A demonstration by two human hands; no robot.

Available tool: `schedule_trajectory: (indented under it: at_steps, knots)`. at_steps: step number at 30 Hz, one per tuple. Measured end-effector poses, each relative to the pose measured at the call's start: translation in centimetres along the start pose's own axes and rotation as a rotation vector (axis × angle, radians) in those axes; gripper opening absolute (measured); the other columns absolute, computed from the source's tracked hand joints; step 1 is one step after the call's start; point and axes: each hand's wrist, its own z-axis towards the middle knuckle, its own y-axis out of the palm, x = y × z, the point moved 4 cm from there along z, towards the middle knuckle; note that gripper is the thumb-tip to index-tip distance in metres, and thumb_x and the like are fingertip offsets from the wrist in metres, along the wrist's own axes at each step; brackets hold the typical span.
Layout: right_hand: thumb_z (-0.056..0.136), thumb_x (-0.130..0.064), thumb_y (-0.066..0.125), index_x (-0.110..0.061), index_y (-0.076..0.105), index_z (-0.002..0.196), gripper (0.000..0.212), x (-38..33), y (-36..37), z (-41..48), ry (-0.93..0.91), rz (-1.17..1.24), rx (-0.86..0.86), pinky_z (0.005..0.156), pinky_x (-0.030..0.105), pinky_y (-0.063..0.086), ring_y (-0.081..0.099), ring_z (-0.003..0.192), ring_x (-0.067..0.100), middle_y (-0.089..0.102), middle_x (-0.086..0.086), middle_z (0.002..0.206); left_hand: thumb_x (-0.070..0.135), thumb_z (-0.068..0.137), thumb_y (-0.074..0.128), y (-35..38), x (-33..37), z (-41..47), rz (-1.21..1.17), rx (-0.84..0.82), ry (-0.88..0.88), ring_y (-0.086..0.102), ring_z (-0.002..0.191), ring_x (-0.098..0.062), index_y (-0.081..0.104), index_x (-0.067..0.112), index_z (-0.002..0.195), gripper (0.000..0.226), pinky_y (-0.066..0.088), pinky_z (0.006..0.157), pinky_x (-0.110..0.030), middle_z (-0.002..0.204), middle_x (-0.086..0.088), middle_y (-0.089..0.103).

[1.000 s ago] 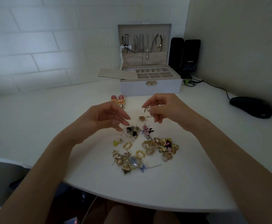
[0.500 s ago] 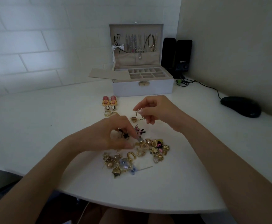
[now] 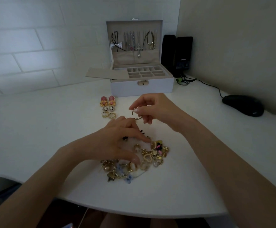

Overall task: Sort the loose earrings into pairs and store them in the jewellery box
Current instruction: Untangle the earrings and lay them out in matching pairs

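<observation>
A heap of loose earrings (image 3: 152,155), mostly gold with some black, pink and blue, lies on the white table near its front edge. My left hand (image 3: 117,143) is spread over the heap's left part, fingertips touching pieces. My right hand (image 3: 152,107) hovers just behind the heap and pinches a small silver earring (image 3: 132,112). Three matched pairs lie in a column to the left: pink and gold (image 3: 108,101), dark cameo (image 3: 108,108), gold (image 3: 109,115). The white jewellery box (image 3: 142,87) stands open at the back, its compartments showing.
A beige tray insert (image 3: 106,74) sticks out from the box's left side. Two black speakers (image 3: 177,55) stand right of the box, with a cable running to a black mouse (image 3: 243,105). White brick wall behind; the table's curved front edge (image 3: 134,211) is near me.
My left hand has dropped from mid-air onto the heap and now covers the black and pink pieces. My right hand has kept its pinch on the silver earring, almost still.
</observation>
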Motion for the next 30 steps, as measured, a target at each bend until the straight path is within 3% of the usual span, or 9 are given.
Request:
schedule_trajectory:
  at_steps: [4,8,13,16,20,25,30]
  knots:
    - [0.086,-0.004,0.062,-0.005,0.069,0.095,0.011,0.1,0.1,0.0,-0.001,0.003,-0.005,0.05,0.02,0.047,0.056,0.051,0.008,0.061,-0.002,0.065,0.075,0.061,0.06,-1.4,-0.5,-1.7,-0.066,0.078,-0.048,0.037,0.116,-0.007,0.044,0.051,0.121,0.067,0.034,0.098,-0.024,0.115,0.026,0.042]
    - [0.086,-0.004,0.062,-0.005,0.069,0.095,0.011,0.1,0.2,0.0,0.003,-0.003,-0.005,0.05,0.019,0.047,0.056,0.051,0.008,0.061,0.0,0.067,0.07,0.058,0.066,-1.7,-0.7,-3.8,-0.046,-0.02,-0.086,0.026,0.126,0.0,0.033,0.054,0.126,0.077,0.03,0.103,-0.023,0.126,0.029,0.032]
    - [0.086,-0.004,0.062,-0.007,0.068,0.094,0.011,0.1,0.2,-0.1,0.005,-0.016,-0.009,0.051,0.019,0.048,0.056,0.052,0.007,0.061,0.0,0.068,0.062,0.064,0.067,-1.8,-0.1,-5.4,-0.042,-0.025,-0.061,0.026,0.13,-0.005,0.039,0.049,0.123,0.067,0.031,0.103,-0.02,0.131,0.028,0.03]
    - [0.086,-0.003,0.061,-0.006,0.068,0.095,0.011,0.1,0.1,-0.1,0.005,-0.013,-0.008,0.051,0.02,0.047,0.056,0.052,0.008,0.061,-0.001,0.066,0.058,0.071,0.064,-1.9,0.8,-5.5,-0.044,0.024,-0.004,0.03,0.127,-0.009,0.051,0.044,0.112,0.045,0.033,0.1,-0.017,0.129,0.025,0.035]
    - [0.087,-0.003,0.061,-0.006,0.069,0.094,0.011,0.2,0.2,-0.1,0.01,-0.018,-0.012,0.051,0.02,0.047,0.057,0.052,0.009,0.062,-0.001,0.066,0.064,0.072,0.054,-0.8,1.4,-4.7,0.131,0.02,0.022,0.03,0.117,-0.002,0.057,0.041,0.1,0.037,0.027,0.097,-0.018,0.125,0.028,0.034]
    - [0.087,-0.003,0.061,-0.006,0.069,0.094,0.011,0.4,0.2,0.0,0.013,-0.022,-0.012,0.051,0.02,0.047,0.057,0.052,0.009,0.062,-0.001,0.067,0.063,0.074,0.051,-0.6,1.7,-4.0,0.151,-0.006,0.051,0.034,0.111,-0.001,0.052,0.042,0.085,0.024,0.027,0.094,-0.018,0.118,0.025,0.039]
    - [0.086,-0.003,0.061,-0.006,0.069,0.095,0.011,0.3,0.2,0.0,0.003,-0.022,-0.013,0.051,0.021,0.048,0.057,0.052,0.009,0.061,-0.001,0.065,0.052,0.075,0.062,-1.0,2.1,-3.6,0.006,-0.006,0.03,0.046,0.093,-0.01,0.046,0.038,0.08,0.022,0.038,0.082,-0.019,0.095,0.018,0.048]
